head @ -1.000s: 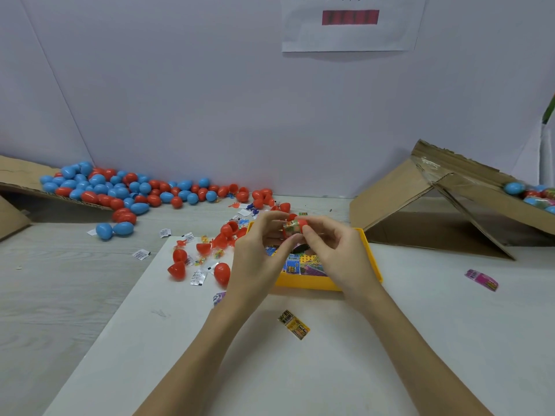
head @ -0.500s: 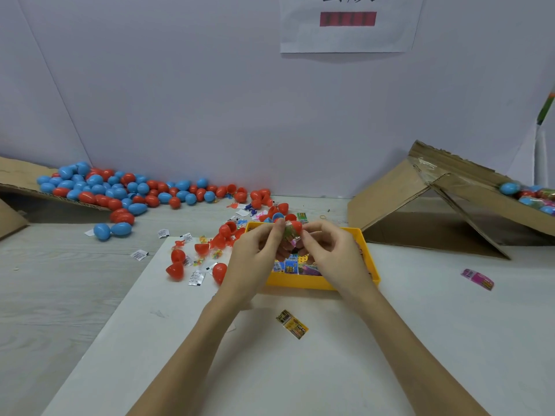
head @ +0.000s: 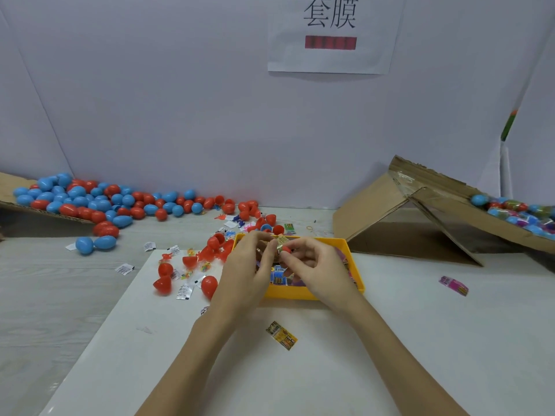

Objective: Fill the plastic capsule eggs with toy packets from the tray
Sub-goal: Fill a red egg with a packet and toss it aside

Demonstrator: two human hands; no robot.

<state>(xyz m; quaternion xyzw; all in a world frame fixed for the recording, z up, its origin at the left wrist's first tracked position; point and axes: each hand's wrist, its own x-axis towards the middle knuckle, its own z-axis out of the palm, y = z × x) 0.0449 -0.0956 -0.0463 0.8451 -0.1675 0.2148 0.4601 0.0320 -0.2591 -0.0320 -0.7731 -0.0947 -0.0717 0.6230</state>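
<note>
The pale surface (head: 420, 340) carried everything. Far to the left of the fingers lay a heap of blue and red eggs (head: 90, 202); to their right stood a folded cardboard box (head: 399, 223). Directly beneath the fingers sat the yellow tray (head: 300, 292) of toy packets. Above it the left hand (head: 249, 265) and right hand (head: 318, 265) met, their fingers curled round a small red egg half (head: 286, 250) with a gold packet (head: 280, 243) pushed against it. One loose packet (head: 281, 335) lay nearer the person than the fingers.
</note>
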